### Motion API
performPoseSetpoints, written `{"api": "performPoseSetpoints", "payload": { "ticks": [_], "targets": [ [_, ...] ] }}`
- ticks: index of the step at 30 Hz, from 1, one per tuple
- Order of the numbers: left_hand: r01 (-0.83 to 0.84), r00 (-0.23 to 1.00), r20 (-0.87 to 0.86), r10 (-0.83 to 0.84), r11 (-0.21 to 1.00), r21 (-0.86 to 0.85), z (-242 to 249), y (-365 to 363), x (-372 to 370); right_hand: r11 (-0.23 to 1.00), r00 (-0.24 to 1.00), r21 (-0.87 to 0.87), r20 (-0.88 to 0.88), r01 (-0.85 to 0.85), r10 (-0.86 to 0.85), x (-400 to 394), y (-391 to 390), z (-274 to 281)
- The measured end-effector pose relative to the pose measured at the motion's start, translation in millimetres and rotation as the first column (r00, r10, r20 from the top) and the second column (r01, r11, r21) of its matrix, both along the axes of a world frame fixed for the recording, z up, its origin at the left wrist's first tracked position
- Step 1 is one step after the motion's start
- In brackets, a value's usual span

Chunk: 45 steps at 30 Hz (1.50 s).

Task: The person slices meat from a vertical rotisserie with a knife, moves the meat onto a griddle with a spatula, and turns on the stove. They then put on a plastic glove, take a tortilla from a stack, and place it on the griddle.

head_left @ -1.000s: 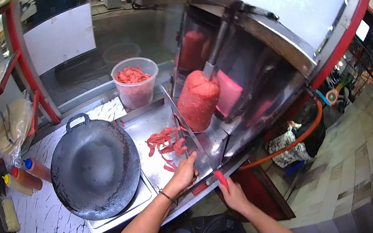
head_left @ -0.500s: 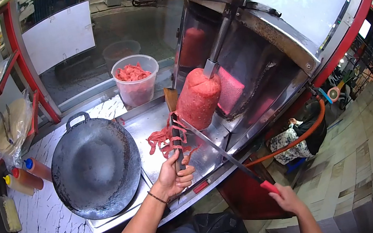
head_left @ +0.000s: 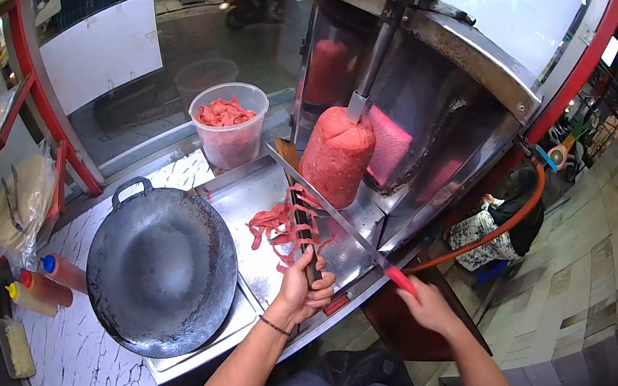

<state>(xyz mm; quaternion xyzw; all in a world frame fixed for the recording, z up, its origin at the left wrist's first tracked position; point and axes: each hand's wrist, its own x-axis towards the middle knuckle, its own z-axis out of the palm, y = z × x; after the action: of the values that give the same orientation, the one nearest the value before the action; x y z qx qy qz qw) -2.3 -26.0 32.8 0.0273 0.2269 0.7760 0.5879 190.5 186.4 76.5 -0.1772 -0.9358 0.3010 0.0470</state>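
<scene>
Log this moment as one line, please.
left hand: holds tool | right hand: holds knife | meat: on spit | strips: on tray, across tool

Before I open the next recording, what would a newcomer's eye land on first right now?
Probably the bulky red meat block on the spit, right of centre, with the red-handled knife in the right hand slanting past its lower left edge. Next, the left hand grips a dark-handled tool draped with meat strips, beside the large black wok at left.
</scene>
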Motion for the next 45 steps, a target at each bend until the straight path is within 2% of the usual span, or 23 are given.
{"api": "performPoseSetpoints", "payload": {
  "ticks": [1, 2, 4, 7, 8, 10, 11, 14, 18, 22, 25, 29, 31, 35, 38, 39, 41, 42, 43, 45],
  "targets": [
    [0.015, 0.999, 0.042, -0.018, 0.998, 0.065, -1, -1, -2, 0.999, 0.995, 0.03, 0.1, 0.025, -0.028, 26, 12, 5],
    [0.021, 0.996, 0.08, -0.027, 0.997, 0.076, -3, -3, -4, 0.996, 0.993, 0.092, 0.116, 0.003, -0.013, 51, 24, 11],
    [0.026, 0.994, 0.106, -0.037, 0.994, 0.104, -5, -6, -5, 0.997, 0.982, 0.078, 0.191, -0.013, -0.002, 82, 44, 28],
    [0.045, 0.991, 0.118, -0.061, 0.99, 0.131, -8, -9, -5, 0.994, 0.942, 0.112, 0.331, 0.018, -0.054, 81, 51, 50],
    [0.043, 0.992, 0.11, -0.058, 0.99, 0.137, -8, -9, -5, 0.993, 0.943, 0.112, 0.328, 0.027, -0.063, 80, 54, 50],
    [0.045, 0.992, 0.117, -0.058, 0.993, 0.109, -4, -8, -5, 0.987, 0.963, 0.14, 0.268, -0.083, 0.043, 78, 61, 48],
    [0.035, 0.992, 0.119, -0.045, 0.996, 0.081, -2, -9, -6, 0.986, 0.962, 0.141, 0.269, -0.088, 0.047, 80, 63, 56],
    [0.04, 0.994, 0.098, -0.049, 0.995, 0.089, -4, -11, -6, 0.986, 0.932, 0.164, 0.362, -0.033, -0.029, 93, 63, 100],
    [0.022, 0.996, 0.081, -0.024, 0.999, 0.027, -5, -11, -3, 0.955, 0.931, 0.28, 0.364, -0.094, -0.015, 72, 51, 111],
    [0.048, 0.998, 0.04, -0.05, 0.998, 0.036, -6, -15, -3, 0.961, 0.912, 0.271, 0.405, -0.05, -0.067, 90, 51, 136],
    [0.023, 0.997, 0.074, -0.021, 1.0, -0.02, 0, -13, 3, 0.945, 0.924, 0.314, 0.38, -0.092, -0.036, 83, 47, 136],
    [0.047, 0.999, -0.009, -0.048, 0.996, -0.07, 2, -25, 3, 0.938, 0.936, 0.328, 0.351, -0.111, -0.012, 79, 42, 141],
    [0.055, 0.998, -0.008, -0.056, 0.997, -0.06, -1, -26, 3, 0.949, 0.928, 0.309, 0.369, -0.065, -0.057, 78, 44, 148],
    [0.036, 0.997, -0.06, -0.046, 0.986, -0.161, -3, -31, 18, 0.943, 0.95, 0.308, 0.311, -0.123, 0.022, 72, 41, 146],
    [0.016, 0.983, -0.167, -0.071, 0.949, -0.314, 2, -44, 30, 0.974, 0.951, 0.194, 0.305, -0.119, 0.056, 86, 59, 163],
    [-0.021, 0.963, -0.26, -0.078, 0.934, -0.357, -4, -44, 37, 0.97, 0.951, 0.204, 0.304, -0.129, 0.063, 81, 56, 159],
    [-0.066, 0.947, -0.316, -0.059, 0.926, -0.373, -4, -38, 51, 0.993, 0.986, 0.071, 0.149, -0.091, 0.079, 63, 39, 132],
    [-0.066, 0.892, -0.439, -0.111, 0.928, -0.368, -28, -32, 53, 0.997, 0.997, 0.045, 0.048, -0.065, 0.063, 49, 25, 108],
    [-0.058, 0.801, -0.56, -0.213, 0.902, -0.427, -29, -27, 49, 0.999, 0.998, 0.016, -0.051, -0.04, 0.041, 31, 8, 79],
    [-0.309, 0.582, -0.799, -0.148, 0.869, -0.386, -23, -12, 58, 0.988, 0.988, -0.152, -0.147, 0.027, -0.05, -8, -25, 38]
  ]
}}
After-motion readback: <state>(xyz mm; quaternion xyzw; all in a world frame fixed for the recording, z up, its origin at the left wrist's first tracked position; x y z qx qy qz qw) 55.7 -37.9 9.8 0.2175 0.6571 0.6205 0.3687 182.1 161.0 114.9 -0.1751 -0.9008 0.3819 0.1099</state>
